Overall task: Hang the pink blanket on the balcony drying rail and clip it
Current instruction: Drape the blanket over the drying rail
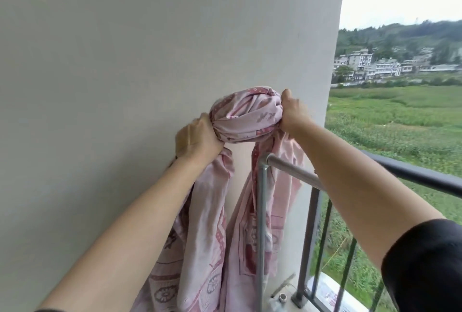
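I hold the pink patterned blanket bunched in a thick twisted roll in front of the wall, above the corner of the grey metal drying rail. My left hand grips the roll's left end and my right hand grips its right end. Two long tails of the blanket hang down from my hands, one on each side of the rail's upright post. No clip is visible.
A plain pale wall fills the left and centre. A dark balcony railing with vertical bars runs along the right, behind the drying rail. Beyond it lie green fields and distant buildings. A small pipe stub sits on the ledge below.
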